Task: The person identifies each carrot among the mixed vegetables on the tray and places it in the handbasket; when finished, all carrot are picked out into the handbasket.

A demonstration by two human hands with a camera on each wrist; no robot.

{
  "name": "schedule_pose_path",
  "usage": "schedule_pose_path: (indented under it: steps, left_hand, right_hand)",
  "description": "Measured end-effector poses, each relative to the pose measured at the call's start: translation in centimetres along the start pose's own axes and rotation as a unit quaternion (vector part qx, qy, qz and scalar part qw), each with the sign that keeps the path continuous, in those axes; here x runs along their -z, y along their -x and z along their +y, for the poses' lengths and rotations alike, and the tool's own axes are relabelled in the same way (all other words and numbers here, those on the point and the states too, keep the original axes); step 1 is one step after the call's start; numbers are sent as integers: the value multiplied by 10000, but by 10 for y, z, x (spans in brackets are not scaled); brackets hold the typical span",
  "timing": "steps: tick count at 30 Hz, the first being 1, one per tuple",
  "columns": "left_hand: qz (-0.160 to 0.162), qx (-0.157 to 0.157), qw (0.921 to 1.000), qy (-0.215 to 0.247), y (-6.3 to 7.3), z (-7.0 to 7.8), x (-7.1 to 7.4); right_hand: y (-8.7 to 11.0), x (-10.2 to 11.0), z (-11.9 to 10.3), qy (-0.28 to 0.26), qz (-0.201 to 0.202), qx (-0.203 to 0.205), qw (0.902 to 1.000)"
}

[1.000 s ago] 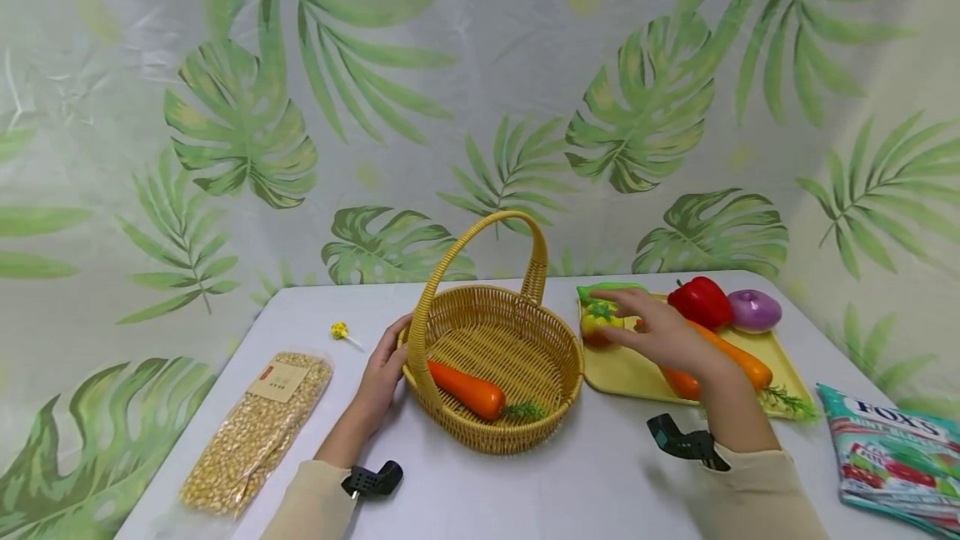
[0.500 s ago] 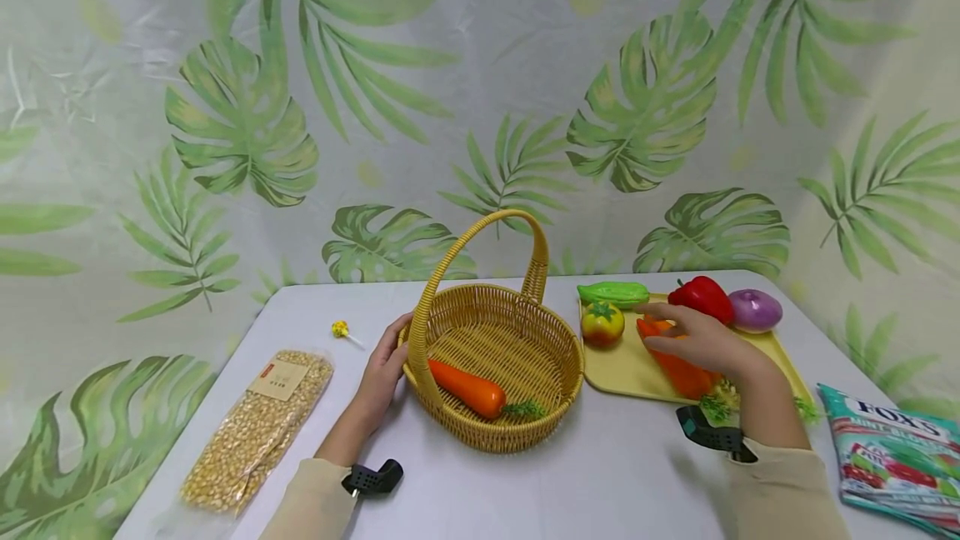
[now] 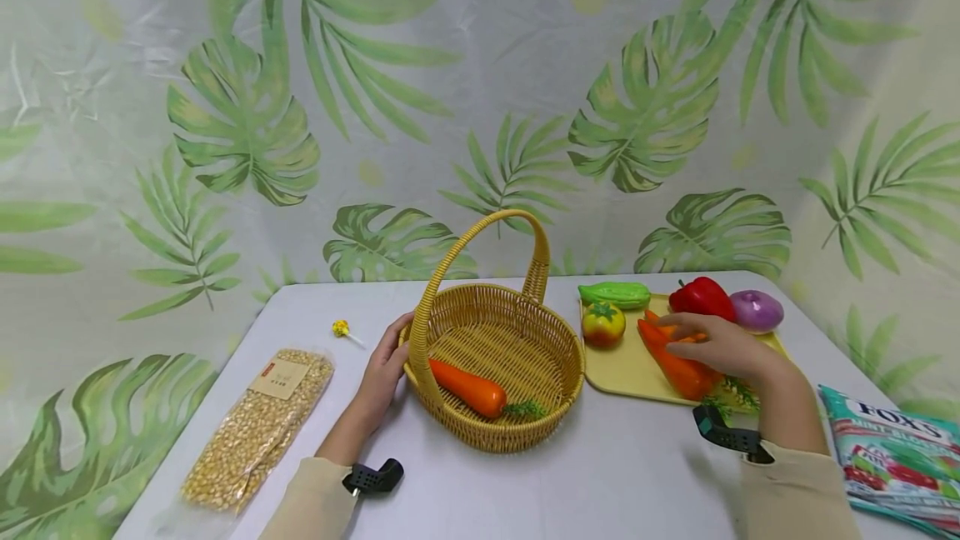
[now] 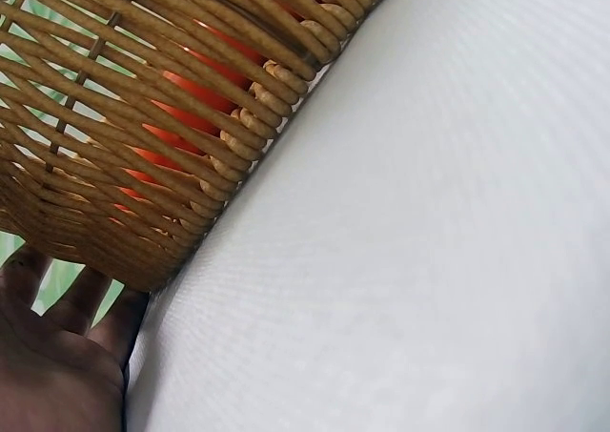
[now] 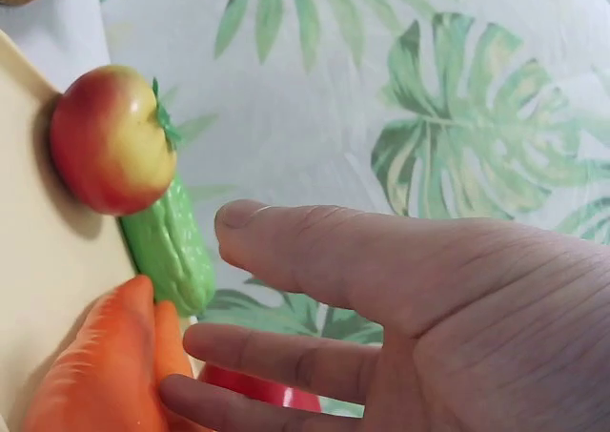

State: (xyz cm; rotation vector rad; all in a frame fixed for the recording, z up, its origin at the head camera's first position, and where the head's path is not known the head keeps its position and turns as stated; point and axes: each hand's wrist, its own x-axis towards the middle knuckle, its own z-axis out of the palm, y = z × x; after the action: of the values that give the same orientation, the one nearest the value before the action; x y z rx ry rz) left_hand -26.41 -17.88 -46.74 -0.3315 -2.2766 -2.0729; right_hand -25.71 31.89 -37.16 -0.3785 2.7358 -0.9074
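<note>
My left hand (image 3: 381, 373) rests against the left outer side of a wicker basket (image 3: 491, 438) with a tall handle. In the left wrist view its fingers (image 4: 81, 298) reach along the wall, their tips hidden. An orange carrot (image 3: 472, 390) with green leaves lies inside the basket. My right hand (image 3: 723, 348) hovers over two carrots (image 3: 678, 365) on a yellow tray (image 3: 611, 377), partly covering them. Thumb and fingers are spread apart in the right wrist view, with nothing gripped between them; whether the fingertips touch a carrot I cannot tell.
On the tray are a red-yellow tomato (image 3: 603, 325), a green bumpy gourd (image 3: 615, 295), a red bell pepper (image 3: 703, 298) and a purple onion-like vegetable (image 3: 756, 311). A Fox's candy bag (image 3: 896, 448) lies right. At left are a lollipop (image 3: 341, 328) and a kernel bag (image 3: 258, 432).
My right hand has moved right, from over the tomato to over the carrots, uncovering the tomato and gourd. My left hand and the basket have stayed in place.
</note>
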Motion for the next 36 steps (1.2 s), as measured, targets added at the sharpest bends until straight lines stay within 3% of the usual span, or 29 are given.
schedule_pose_path:
  steps: [26,36]
  left_hand:
    - [-64,-151,9998,60,0,0,-1]
    - [-49,-121,9999,58,0,1,-1]
  right_hand:
    - [-21,-25,-7,683,-240,272,9970]
    - [-23,-33,-13,57,-581,-302,9978]
